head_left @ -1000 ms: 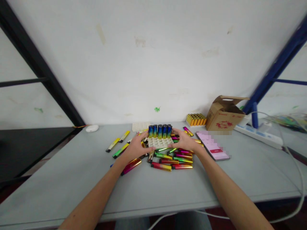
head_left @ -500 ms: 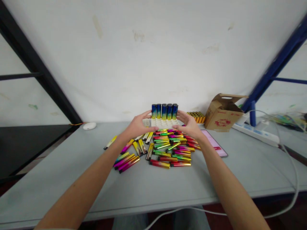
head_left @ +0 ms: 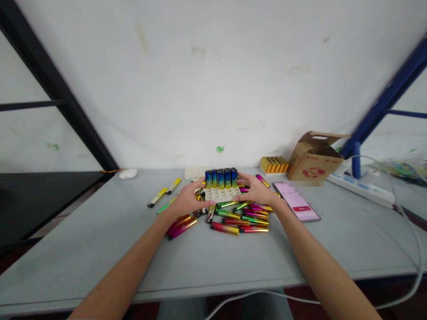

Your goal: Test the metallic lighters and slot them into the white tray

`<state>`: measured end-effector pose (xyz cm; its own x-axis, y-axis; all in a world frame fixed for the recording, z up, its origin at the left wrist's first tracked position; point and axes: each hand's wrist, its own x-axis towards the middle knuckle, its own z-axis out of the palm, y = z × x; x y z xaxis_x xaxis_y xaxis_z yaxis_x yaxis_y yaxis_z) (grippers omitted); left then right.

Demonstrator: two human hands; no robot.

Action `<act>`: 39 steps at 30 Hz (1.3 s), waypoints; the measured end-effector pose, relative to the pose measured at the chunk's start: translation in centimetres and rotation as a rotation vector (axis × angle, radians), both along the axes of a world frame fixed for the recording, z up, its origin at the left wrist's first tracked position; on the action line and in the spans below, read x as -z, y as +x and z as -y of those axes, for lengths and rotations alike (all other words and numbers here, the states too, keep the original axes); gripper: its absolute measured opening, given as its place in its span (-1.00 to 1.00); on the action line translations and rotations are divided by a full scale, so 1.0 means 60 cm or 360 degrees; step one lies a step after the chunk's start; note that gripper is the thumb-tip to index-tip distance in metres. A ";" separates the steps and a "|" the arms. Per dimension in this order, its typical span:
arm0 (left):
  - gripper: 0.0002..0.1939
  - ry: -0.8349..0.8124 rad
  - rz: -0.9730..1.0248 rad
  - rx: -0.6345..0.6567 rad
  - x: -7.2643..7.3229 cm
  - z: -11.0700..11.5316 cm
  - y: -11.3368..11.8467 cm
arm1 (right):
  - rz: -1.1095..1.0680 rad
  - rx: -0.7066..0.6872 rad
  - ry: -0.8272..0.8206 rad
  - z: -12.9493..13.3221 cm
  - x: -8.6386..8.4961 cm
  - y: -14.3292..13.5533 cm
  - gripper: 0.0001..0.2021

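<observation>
A white tray (head_left: 222, 195) with rows of sockets is held between my two hands, over a pile of loose lighters. Several blue-and-yellow lighters (head_left: 220, 179) stand upright along its far side, while the nearer sockets hold nothing. My left hand (head_left: 189, 198) grips the tray's left end, thumb at the front edge and fingers behind. On the other end, my right hand (head_left: 255, 190) is closed in the same way. Shiny loose lighters (head_left: 225, 228) in red, gold, green and magenta lie beneath and in front of the tray, partly hidden by it.
A second white tray (head_left: 196, 173) lies against the wall. Farther right stand a tray of orange lighters (head_left: 275, 165), an open cardboard box (head_left: 313, 161) and a power strip (head_left: 362, 190). A phone (head_left: 296, 202) lies beside my right forearm. A white case (head_left: 128, 174) sits at the back left.
Both hands have brought the tray with the blue lighters down and nearer, slightly left. The second white tray and the orange lighters behind are now more exposed.
</observation>
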<state>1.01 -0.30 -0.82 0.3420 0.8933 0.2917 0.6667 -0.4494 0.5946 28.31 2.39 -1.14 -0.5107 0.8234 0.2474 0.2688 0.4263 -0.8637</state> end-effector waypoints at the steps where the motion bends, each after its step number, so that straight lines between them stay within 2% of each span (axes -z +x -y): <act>1: -0.07 0.0009 -0.0024 0.0018 0.005 0.002 -0.002 | 0.0035 0.0019 0.0027 0.000 0.003 -0.001 -0.08; 7: -0.02 0.0109 -0.0248 -0.0041 0.021 -0.005 -0.012 | 0.0179 0.0093 0.0262 0.004 0.008 -0.011 -0.14; 11: -0.05 0.0106 -0.0299 -0.0042 0.027 -0.004 -0.011 | 0.0333 0.0147 0.0390 0.004 0.014 -0.011 -0.18; 15: -0.11 0.0143 -0.0308 -0.0019 0.031 0.000 -0.007 | 0.0429 0.0262 0.0454 -0.002 0.028 -0.007 -0.11; 19: -0.10 0.0165 -0.0360 -0.0021 0.032 0.000 -0.006 | 0.0429 0.0228 0.0447 -0.005 0.029 0.006 -0.09; 22: -0.06 0.0124 -0.0415 -0.0020 0.030 0.001 -0.008 | 0.0394 0.0364 0.0401 -0.010 0.023 0.021 -0.35; 25: 0.02 0.0064 -0.0443 -0.0028 0.026 0.003 -0.010 | 0.0436 0.0541 0.0492 -0.020 0.022 0.033 -0.60; 30: 0.01 0.0040 -0.0397 -0.0061 0.026 0.004 -0.012 | 0.0741 0.0406 0.0753 -0.029 0.033 0.031 -0.69; 35: -0.02 0.0045 -0.0366 -0.0046 0.034 -0.004 -0.018 | 0.0836 0.0393 0.0787 -0.029 0.040 0.028 -0.74; 39: -0.01 0.0069 -0.0362 -0.0056 0.037 -0.007 -0.023 | 0.0776 0.0466 0.0758 -0.032 0.033 0.040 -0.78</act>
